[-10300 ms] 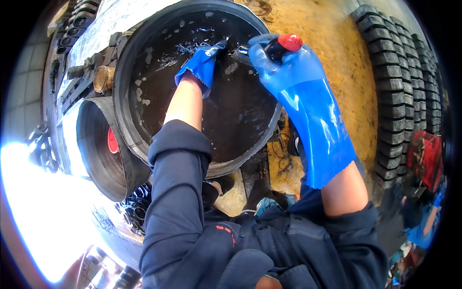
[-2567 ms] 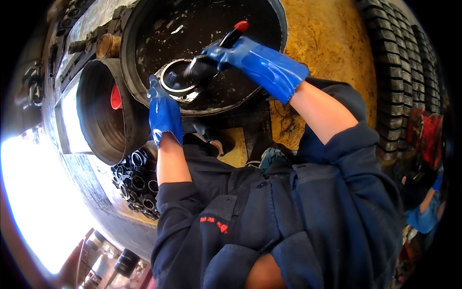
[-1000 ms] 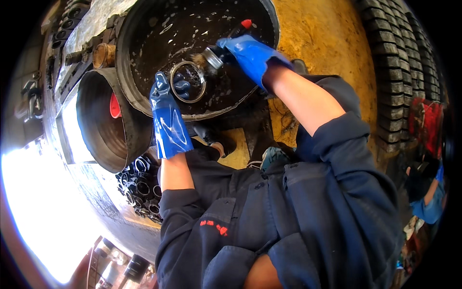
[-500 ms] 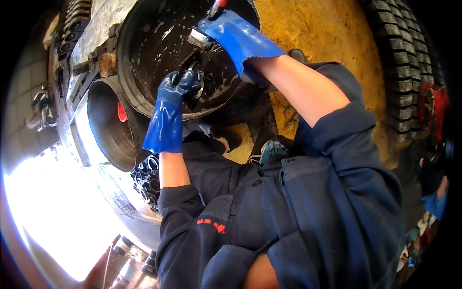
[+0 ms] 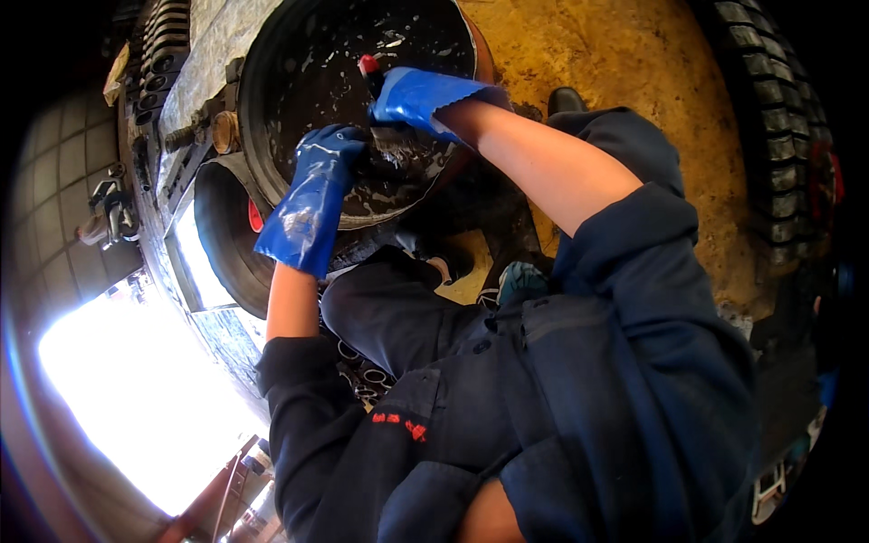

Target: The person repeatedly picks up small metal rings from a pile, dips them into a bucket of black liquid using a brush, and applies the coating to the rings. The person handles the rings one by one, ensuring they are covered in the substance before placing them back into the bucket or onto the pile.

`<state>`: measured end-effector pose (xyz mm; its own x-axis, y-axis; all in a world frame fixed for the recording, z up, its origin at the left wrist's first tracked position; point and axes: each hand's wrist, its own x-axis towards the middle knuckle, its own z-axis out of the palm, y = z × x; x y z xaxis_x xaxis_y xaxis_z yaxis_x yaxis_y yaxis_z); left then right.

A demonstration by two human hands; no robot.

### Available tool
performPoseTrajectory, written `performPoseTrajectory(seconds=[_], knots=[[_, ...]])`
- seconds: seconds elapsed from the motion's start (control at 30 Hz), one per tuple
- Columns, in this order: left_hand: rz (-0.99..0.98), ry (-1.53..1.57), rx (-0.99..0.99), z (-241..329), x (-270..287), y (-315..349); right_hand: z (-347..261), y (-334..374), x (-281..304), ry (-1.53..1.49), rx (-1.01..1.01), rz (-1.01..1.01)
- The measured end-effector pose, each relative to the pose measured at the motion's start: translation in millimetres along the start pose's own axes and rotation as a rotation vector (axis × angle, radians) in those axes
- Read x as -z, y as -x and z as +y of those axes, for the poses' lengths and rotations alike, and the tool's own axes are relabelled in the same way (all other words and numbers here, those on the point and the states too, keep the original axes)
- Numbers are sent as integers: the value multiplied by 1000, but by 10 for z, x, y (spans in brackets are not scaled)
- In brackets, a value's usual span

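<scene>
Both my hands wear long blue rubber gloves and work over a large round dark tub (image 5: 257,136) holding dark liquid with pale flecks of foam. My right hand (image 5: 415,98) is closed around a brush (image 5: 372,76) with a red-tipped dark handle. Its pale bristles point down, close beside my left hand, and look blurred. My left hand (image 5: 317,172) is closed at the tub's near left, its fingers curled on a dark wet part that is mostly hidden by the glove and shadow. Whether the bristles touch that part I cannot tell.
A second, smaller drum (image 5: 226,237) lies tilted left of the tub, with something red inside. Several dark ring-shaped parts (image 5: 373,376) lie below my left arm. Chunky black treads (image 5: 780,136) stand at the right, beyond a worn yellow floor (image 5: 625,54).
The brush has come down and nearer, from the tub's far side to beside my left hand. The part in my left hand has turned or dropped, and shows less now.
</scene>
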<state>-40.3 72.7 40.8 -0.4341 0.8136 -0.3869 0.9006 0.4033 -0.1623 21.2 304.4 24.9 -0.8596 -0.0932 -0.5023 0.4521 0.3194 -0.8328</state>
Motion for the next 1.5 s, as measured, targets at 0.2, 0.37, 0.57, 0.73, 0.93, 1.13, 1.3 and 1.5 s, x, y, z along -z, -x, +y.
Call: performPoseTrajectory(seconds=[0.2,0.37,0.57,0.73,0.93,1.13,1.3,1.5], knots=[[268,-19,-92,-7,-244,-38,85,198,-90,0,120,-77],[438,122,337,76,-481,29,364,82,-245,-117,182,-87],[-28,1773,869,113,-867,434,191,127,-251,-125,46,-143],[325,1556,1040,595,-694,341,355,12,-324,-190,168,-113],[497,1237,981,577,-876,296,196,-21,-307,102,124,-113],[499,1417,942,569,-367,246,129,-348,-517,504,43,-55],[571,1408,981,535,-90,486,61,-250,-531,401,247,251],[665,1516,1007,497,-30,628,295,-507,-388,231,-156,318]])
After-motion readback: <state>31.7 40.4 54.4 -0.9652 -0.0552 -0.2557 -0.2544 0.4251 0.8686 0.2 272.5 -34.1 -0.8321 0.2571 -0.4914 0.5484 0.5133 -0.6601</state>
